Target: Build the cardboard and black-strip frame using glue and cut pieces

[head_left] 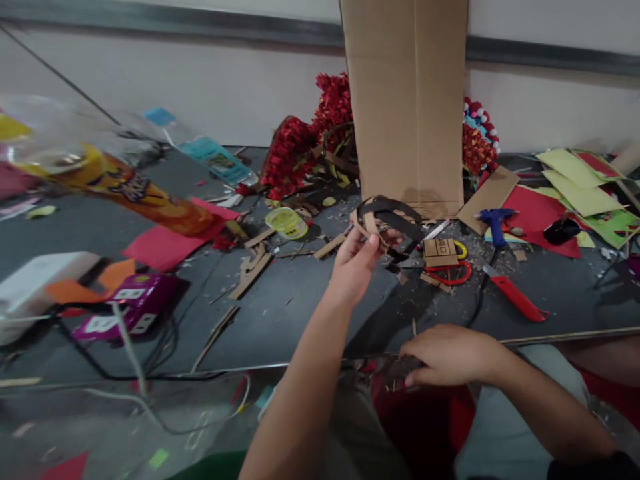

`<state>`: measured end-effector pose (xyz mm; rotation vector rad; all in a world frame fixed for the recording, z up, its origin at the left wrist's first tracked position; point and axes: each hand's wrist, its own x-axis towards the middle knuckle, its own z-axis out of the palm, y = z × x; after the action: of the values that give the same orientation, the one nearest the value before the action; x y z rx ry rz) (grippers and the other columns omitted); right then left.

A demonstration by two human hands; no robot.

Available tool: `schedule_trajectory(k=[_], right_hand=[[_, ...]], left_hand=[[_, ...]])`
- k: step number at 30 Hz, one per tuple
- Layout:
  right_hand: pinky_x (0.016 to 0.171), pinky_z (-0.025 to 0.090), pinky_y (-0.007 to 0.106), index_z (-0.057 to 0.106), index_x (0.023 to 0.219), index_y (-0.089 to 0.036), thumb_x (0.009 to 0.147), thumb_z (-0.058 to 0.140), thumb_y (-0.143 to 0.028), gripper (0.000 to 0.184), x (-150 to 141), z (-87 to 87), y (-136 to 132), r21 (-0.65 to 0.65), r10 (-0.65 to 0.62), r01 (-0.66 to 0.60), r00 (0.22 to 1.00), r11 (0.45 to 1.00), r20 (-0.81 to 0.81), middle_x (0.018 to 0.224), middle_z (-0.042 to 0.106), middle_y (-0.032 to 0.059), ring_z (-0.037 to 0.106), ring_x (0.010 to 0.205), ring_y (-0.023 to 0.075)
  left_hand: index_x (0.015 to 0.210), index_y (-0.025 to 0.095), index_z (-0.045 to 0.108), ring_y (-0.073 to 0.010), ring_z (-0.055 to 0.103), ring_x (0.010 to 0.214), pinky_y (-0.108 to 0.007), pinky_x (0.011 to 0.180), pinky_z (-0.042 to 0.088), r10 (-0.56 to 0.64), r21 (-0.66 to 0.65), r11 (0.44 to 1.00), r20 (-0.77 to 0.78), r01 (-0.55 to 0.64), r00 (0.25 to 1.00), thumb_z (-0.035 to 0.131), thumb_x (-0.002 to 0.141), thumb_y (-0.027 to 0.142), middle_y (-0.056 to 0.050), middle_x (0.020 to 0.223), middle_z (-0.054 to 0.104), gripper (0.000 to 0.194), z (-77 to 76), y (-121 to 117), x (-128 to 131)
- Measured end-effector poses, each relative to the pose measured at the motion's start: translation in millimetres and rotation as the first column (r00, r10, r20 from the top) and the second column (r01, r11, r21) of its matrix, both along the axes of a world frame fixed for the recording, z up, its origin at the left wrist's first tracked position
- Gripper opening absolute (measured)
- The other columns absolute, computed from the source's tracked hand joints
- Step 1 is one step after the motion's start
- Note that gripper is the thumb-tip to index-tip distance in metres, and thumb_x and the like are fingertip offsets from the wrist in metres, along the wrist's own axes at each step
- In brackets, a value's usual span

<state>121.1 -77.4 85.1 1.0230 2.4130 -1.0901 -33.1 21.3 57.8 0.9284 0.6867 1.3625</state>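
Note:
My left hand [357, 263] is closed on a looped strip [369, 220] of brown cardboard and black material, held up over the table. My right hand [453, 353] hovers at the table's front edge, fingers bent downward and thumb apart, with nothing visible between them. Beyond the left hand stands a tall cardboard panel [407, 100]. To the right of the loop lie scissors [450, 272] with red and yellow handles, partly under a small cardboard piece [440, 252]. A red-handled knife [517, 297] and a blue glue gun [496, 225] are farther right.
Red fringed decorations [303, 157] stand behind the panel. On the left are a tilted snack bag [150, 193], a plastic bottle [215, 157], a purple power strip [133, 303] and cables. Cardboard scraps [253, 270] litter the table; coloured paper sheets [575, 190] lie at right.

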Motion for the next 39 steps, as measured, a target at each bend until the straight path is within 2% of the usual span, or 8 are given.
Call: schedule_trajectory(k=[7, 12, 15, 19, 27, 34, 37, 39], right_hand=[[0.057, 0.035, 0.020, 0.071, 0.094, -0.017, 0.084, 0.061, -0.038, 0.025, 38, 7.2, 7, -0.153, -0.096, 0.074, 0.986, 0.985, -0.140, 0.071, 0.068, 0.0010, 0.058, 0.064, 0.0108], [0.051, 0.031, 0.019, 0.071, 0.086, -0.018, 0.083, 0.061, -0.031, 0.016, 52, 1.2, 9, -0.227, -0.253, 0.210, 0.950, 0.951, -0.184, 0.055, 0.056, -0.0048, 0.050, 0.052, 0.0072], [0.053, 0.033, 0.019, 0.070, 0.090, -0.017, 0.086, 0.058, -0.032, 0.019, 48, -2.8, 12, -0.269, -0.400, 0.330, 0.875, 0.905, -0.272, 0.056, 0.055, -0.0052, 0.050, 0.052, 0.0068], [0.055, 0.032, 0.021, 0.070, 0.088, -0.016, 0.085, 0.058, -0.031, 0.019, 51, -9.7, 16, -0.142, -0.500, 0.480, 0.818, 0.866, -0.282, 0.059, 0.057, -0.0034, 0.048, 0.054, 0.0077], [0.058, 0.031, 0.022, 0.068, 0.085, -0.016, 0.087, 0.055, -0.033, 0.022, 69, -15.3, 22, -0.062, -0.561, 0.570, 0.776, 0.820, -0.287, 0.065, 0.060, -0.0012, 0.049, 0.060, 0.0087], [0.054, 0.030, 0.022, 0.067, 0.084, -0.017, 0.088, 0.050, -0.036, 0.026, 59, -12.9, 21, 0.066, -0.624, 0.688, 0.690, 0.722, -0.367, 0.062, 0.059, -0.0019, 0.047, 0.054, 0.0083], [0.058, 0.034, 0.023, 0.067, 0.085, -0.019, 0.088, 0.048, -0.038, 0.027, 72, -13.0, 26, 0.204, -0.678, 0.751, 0.656, 0.628, -0.331, 0.068, 0.065, 0.0005, 0.052, 0.058, 0.0108], [0.062, 0.038, 0.025, 0.068, 0.087, -0.020, 0.087, 0.048, -0.040, 0.028, 91, -14.5, 31, 0.301, -0.737, 0.803, 0.593, 0.514, -0.324, 0.077, 0.069, 0.0032, 0.059, 0.065, 0.0144]], left_hand=[[0.098, 0.022, 0.063, -0.0162, 0.069, 0.083, -0.031, 0.084, 0.053, 0.186, 0.167, 0.972, -0.126, -0.164, 0.975, 0.073, 0.070, 0.048, -0.002, 0.086, 0.073, 0.039, -13.6, 5, 5], [0.092, 0.022, 0.064, -0.0150, 0.068, 0.077, -0.030, 0.082, 0.053, 0.205, 0.090, 0.977, -0.108, -0.196, 0.973, 0.075, 0.068, 0.047, -0.001, 0.085, 0.073, 0.036, -10.8, -1, 14], [0.093, 0.022, 0.065, -0.0146, 0.068, 0.077, -0.028, 0.081, 0.052, 0.192, 0.061, 0.981, -0.116, -0.186, 0.975, 0.075, 0.068, 0.047, -0.001, 0.083, 0.073, 0.036, -11.7, -5, 18], [0.097, 0.022, 0.065, -0.0148, 0.068, 0.083, -0.027, 0.084, 0.051, 0.153, 0.072, 0.987, -0.172, -0.142, 0.973, 0.072, 0.072, 0.044, -0.002, 0.087, 0.073, 0.034, -18.6, -6, 19], [0.099, 0.019, 0.063, -0.0135, 0.067, 0.082, -0.024, 0.081, 0.050, 0.183, 0.124, 0.980, -0.267, -0.155, 0.946, 0.069, 0.076, 0.043, -0.003, 0.088, 0.072, 0.033, -24.8, -3, 19], [0.096, 0.020, 0.062, -0.0143, 0.064, 0.085, -0.026, 0.084, 0.047, 0.227, 0.169, 0.969, -0.329, -0.180, 0.916, 0.062, 0.081, 0.046, -0.003, 0.090, 0.070, 0.031, -21.0, -3, 19], [0.097, 0.020, 0.062, -0.0155, 0.063, 0.087, -0.026, 0.085, 0.046, 0.209, 0.181, 0.972, -0.362, -0.151, 0.909, 0.061, 0.082, 0.045, -0.003, 0.089, 0.069, 0.029, -19.9, -4, 18], [0.096, 0.019, 0.061, -0.0162, 0.062, 0.086, -0.027, 0.084, 0.045, 0.184, 0.187, 0.975, -0.385, -0.119, 0.904, 0.061, 0.083, 0.042, -0.003, 0.088, 0.069, 0.027, -20.5, -4, 17]])
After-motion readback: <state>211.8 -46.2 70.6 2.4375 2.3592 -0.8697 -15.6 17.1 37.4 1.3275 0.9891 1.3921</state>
